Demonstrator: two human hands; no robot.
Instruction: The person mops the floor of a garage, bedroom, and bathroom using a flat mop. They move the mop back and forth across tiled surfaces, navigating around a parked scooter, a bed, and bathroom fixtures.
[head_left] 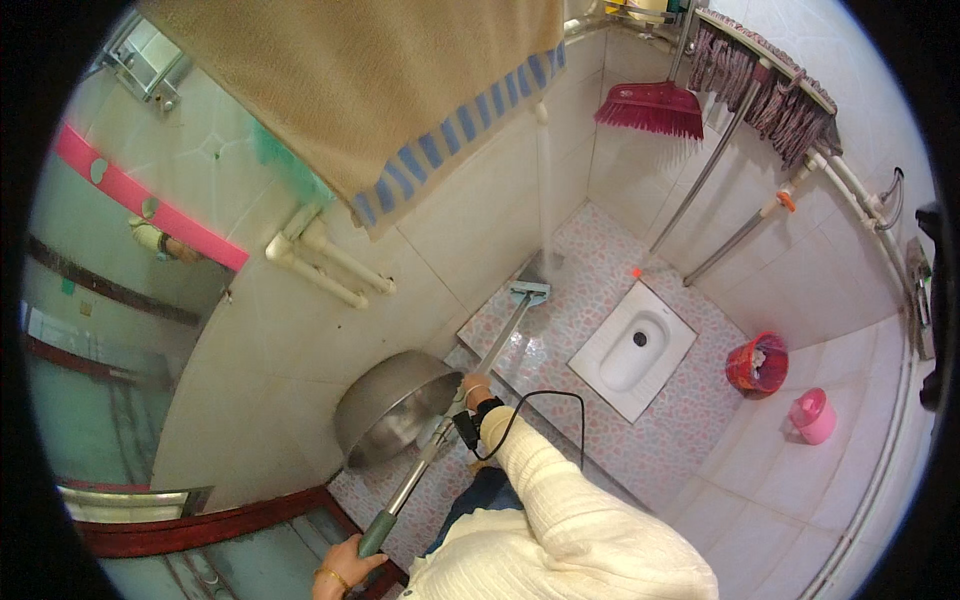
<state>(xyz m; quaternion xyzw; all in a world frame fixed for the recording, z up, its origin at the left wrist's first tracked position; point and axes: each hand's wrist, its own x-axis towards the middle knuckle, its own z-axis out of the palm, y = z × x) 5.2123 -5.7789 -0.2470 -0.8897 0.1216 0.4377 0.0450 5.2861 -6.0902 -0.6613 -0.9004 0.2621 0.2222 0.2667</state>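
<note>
A long-handled mop point(507, 335) with a pale blue head point(530, 292) slants across the middle of the view. My left hand point(345, 567) is closed around its green end grip point(377, 533) at the lower edge. Farther up the pole, my right hand point(476, 388) is wrapped round the shaft. The mop head rests at the left wall's foot, where water point(545, 180) falls from a white pipe above. Wet, shiny floor shows around the head. Close to my right hand, a large metal basin point(390, 410) leans against the left wall.
A squat toilet point(640, 345) is set in the pink tiled floor point(600, 245). A red bin point(757, 362) and a pink bucket point(815, 415) stand at the right. A red broom point(650, 108) and a string mop point(770, 85) hang at the back. A tan towel point(380, 80) hangs upper left.
</note>
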